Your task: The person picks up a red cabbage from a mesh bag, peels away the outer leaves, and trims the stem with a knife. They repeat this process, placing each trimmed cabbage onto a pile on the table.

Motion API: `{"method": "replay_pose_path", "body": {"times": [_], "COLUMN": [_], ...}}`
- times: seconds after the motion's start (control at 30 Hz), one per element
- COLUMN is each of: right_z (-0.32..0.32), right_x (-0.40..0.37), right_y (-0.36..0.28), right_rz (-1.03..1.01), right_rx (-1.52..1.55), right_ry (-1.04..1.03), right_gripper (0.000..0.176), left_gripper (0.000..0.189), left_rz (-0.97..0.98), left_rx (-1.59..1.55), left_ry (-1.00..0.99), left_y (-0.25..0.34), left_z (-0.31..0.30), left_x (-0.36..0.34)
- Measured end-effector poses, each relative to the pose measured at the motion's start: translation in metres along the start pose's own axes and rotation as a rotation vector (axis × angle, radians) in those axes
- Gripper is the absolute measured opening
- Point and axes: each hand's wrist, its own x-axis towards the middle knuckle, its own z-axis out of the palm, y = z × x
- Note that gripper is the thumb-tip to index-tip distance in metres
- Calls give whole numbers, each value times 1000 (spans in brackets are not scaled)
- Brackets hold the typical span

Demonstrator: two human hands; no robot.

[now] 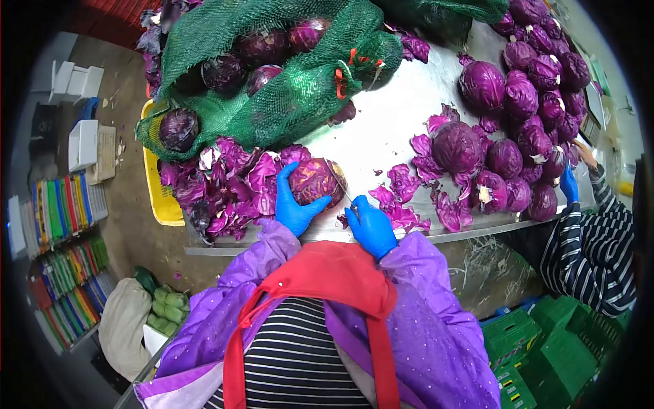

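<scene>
My left hand [298,203], in a blue glove, curves around the near left side of a red cabbage [315,181] on the metal table. In my blue-gloved right hand [372,225] is a knife [338,180], its thin blade lying against the cabbage's right side. The handle is mostly hidden by my fingers. Torn purple cabbage leaves [235,178] are piled just left of my left hand. More loose leaves [403,184] lie to the right of the knife.
A green mesh sack [293,88] holding several cabbages covers the back left of the table [381,116]. Several cabbages [521,129] are heaped on the right, where a co-worker's gloved hand [569,184] reaches in. A yellow crate [158,187] stands left; green crates [511,334] sit below right.
</scene>
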Motion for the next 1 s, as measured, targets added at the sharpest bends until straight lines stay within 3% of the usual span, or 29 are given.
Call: {"method": "replay_pose_path", "body": {"times": [0.17,0.3,0.4,0.5,0.53,0.63,0.67,0.77,0.8,0.83,0.9,1.0], "right_z": [-4,19,30,29,31,4,1,-15,-22,-20,-15,-11], "right_x": [9,27,46,53,59,49,46,38,40,39,39,49], "right_y": [2,20,25,32,37,21,13,-18,-23,-22,-14,12], "right_rz": [30,37,41,123,151,195,248,272,249,160,37,232], "right_rx": [-112,-178,-296,-344,-289,414,625,697,572,541,520,932], "right_ry": [-57,10,41,-172,-208,-327,-400,-460,-526,-470,-391,-376], "right_gripper": [23,22,31,38,41,49,62,65,70,69,63,50], "left_gripper": [90,89,89,90,90,92,88,81,76,76,76,78], "left_rz": [24,29,36,39,29,44,93,-239,-271,-241,-166,-126], "left_rx": [17,54,61,46,29,-55,13,-337,-343,-135,-192,-176], "left_ry": [3,15,3,0,2,-69,-91,-83,-25,56,135,61], "left_y": [-2,0,2,-3,-5,-5,-8,-1,-5,7,-14,-5], "left_z": [4,7,9,4,4,-16,-26,-43,-42,-39,-27,-19], "left_x": [3,11,8,10,8,-8,-14,-21,-18,-16,-16,-19]}}
